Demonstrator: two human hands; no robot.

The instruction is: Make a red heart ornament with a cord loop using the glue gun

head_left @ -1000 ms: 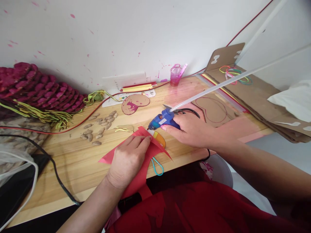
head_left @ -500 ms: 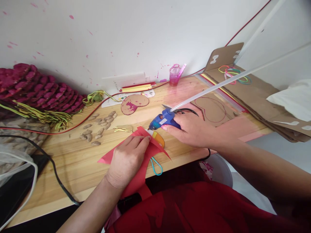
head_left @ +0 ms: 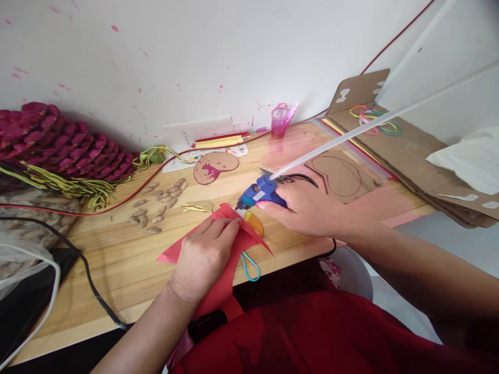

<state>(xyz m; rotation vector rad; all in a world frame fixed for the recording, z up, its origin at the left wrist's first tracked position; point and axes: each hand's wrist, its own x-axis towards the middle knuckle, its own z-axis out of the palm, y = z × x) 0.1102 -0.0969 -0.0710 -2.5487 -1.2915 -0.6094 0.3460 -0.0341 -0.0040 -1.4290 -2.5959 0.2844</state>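
My right hand [head_left: 307, 208] is wrapped round a blue glue gun [head_left: 258, 193], with a long translucent glue stick [head_left: 312, 155] running out of its back. The gun's nozzle points down at the upper edge of a sheet of red paper [head_left: 230, 272]; whether it touches cannot be made out. Fingers together, my left hand [head_left: 206, 253] holds that paper down on the table. An orange and yellow piece [head_left: 255, 224] with a white part peeks out beside the red paper. Below it is a teal cord loop [head_left: 251, 271]. Behind the gun lies a black-handled cutting tool [head_left: 306, 178], partly hidden.
Peanuts [head_left: 167, 200] lie scattered on the wooden table, left of centre. A cardboard heart [head_left: 224, 162] and a cup of pink liquid [head_left: 278, 124] stand near the wall. Cables [head_left: 83, 259] cross the left side. Cardboard [head_left: 413, 150] is at right.
My right hand has shifted the glue gun very slightly left and down, along the red paper's edge. My left hand and the paper stay in place.
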